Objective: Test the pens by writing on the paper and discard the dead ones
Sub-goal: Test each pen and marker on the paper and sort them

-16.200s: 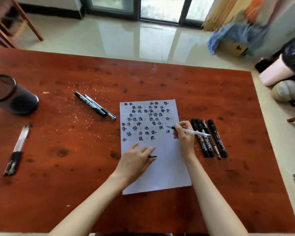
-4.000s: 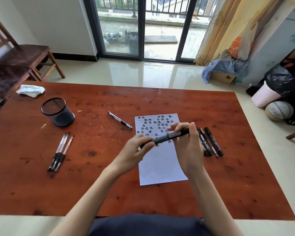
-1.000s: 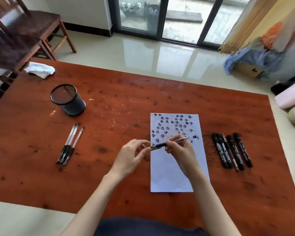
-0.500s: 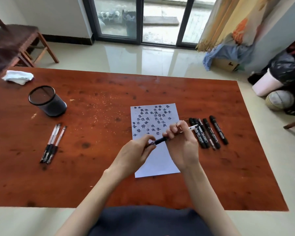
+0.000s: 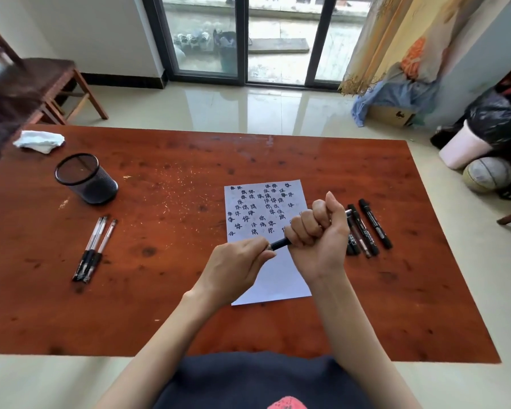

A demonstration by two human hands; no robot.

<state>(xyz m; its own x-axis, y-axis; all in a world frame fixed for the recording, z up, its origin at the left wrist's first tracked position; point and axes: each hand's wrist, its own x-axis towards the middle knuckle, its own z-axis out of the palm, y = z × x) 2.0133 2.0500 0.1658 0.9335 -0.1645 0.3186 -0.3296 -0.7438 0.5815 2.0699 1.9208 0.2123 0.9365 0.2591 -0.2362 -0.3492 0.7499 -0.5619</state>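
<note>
A white paper (image 5: 273,278) with rows of black written marks lies in the middle of the red-brown table (image 5: 189,290). Above its lower half my right hand (image 5: 319,237) is closed in a fist around a thin pen (image 5: 279,243). The pen's black end sticks out to the left, and my left hand (image 5: 236,267) pinches that end. Several black markers (image 5: 372,225) lie side by side just right of the paper, partly hidden by my right hand. Three thin pens (image 5: 93,249) lie together on the left of the table.
A black mesh pen cup (image 5: 86,178) stands at the back left, with a crumpled white cloth (image 5: 39,140) behind it. A wooden chair (image 5: 30,84) is past the table's left corner. Bags, a ball (image 5: 487,174) and a box sit on the floor at right.
My right hand has closed into a tighter fist on the thin pen and my left hand has gripped its black end. The loose pen left of the paper seen earlier is gone.
</note>
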